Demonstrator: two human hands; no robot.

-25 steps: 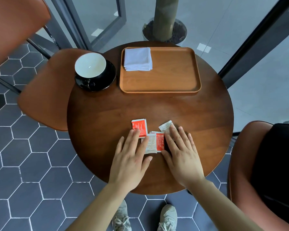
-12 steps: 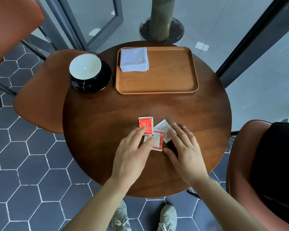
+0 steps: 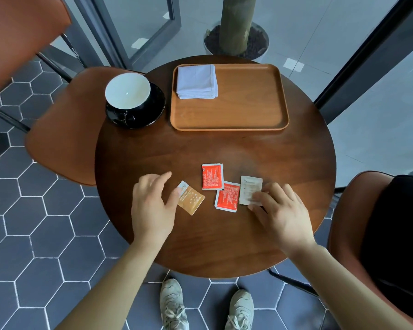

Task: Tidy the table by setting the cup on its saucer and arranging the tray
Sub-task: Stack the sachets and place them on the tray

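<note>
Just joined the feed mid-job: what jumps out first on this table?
Four small sachets lie spread on the near half of the round table: two red sachets in the middle, a tan sachet touched by the left hand, and a white sachet under the right hand. At the far side, the white-lined cup sits on its black saucer, beside a wooden tray holding only a folded napkin.

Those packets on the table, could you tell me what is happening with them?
A person is sorting four packets on the round table. The left hand touches a tan packet; the right hand rests on a white packet. Two red packets lie between. The cup already sits on its saucer; the tray holds only a folded napkin.
</note>
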